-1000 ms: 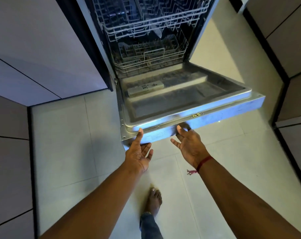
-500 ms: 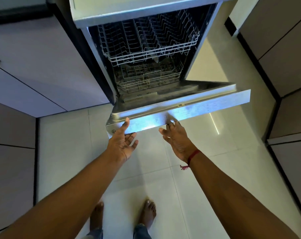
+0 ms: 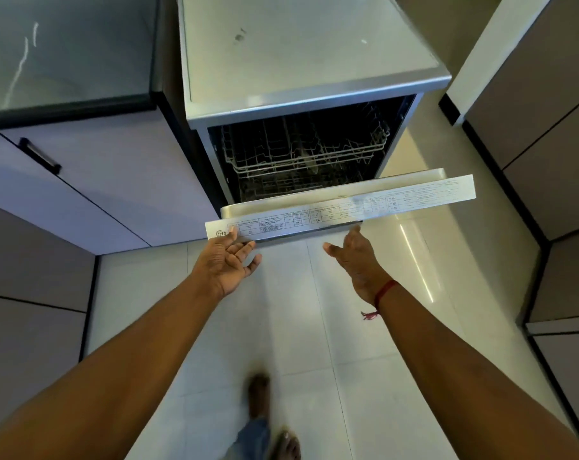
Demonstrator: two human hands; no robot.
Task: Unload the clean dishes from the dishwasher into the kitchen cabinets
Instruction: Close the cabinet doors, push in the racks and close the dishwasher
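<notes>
The dishwasher (image 3: pixel 314 61) stands with its door (image 3: pixel 347 202) partly up, not flat and not shut. Inside it, the top rack (image 3: pixel 298 151) and the bottom rack (image 3: pixel 281 185) look bare. No plates or cups show, though the back of the dishwasher is dark and hard to see. So I think the unloading is done or almost done, and what is left is to shut the door.

Both hands are under the door's front edge. The left hand (image 3: pixel 228 263) is palm up with its fingers spread, and its thumb touches the edge by the paper label (image 3: pixel 414 194). The right hand (image 3: pixel 356 257) has straight fingers that reach up to the edge, thumb out to the side. Neither hand grips anything — they just push.

The door's long edge sticks out in front of the dishwasher, so watch fingers where it meets the top lip. The floor (image 3: pixel 314 327) in front of the dishwasher gives room to step, and the person's feet (image 3: pixel 258 393) are there. A cupboard (image 3: pixel 99 180) sits just left of the dishwasher — more cupboards (image 3: pixel 546 127) stand apart on its right.
</notes>
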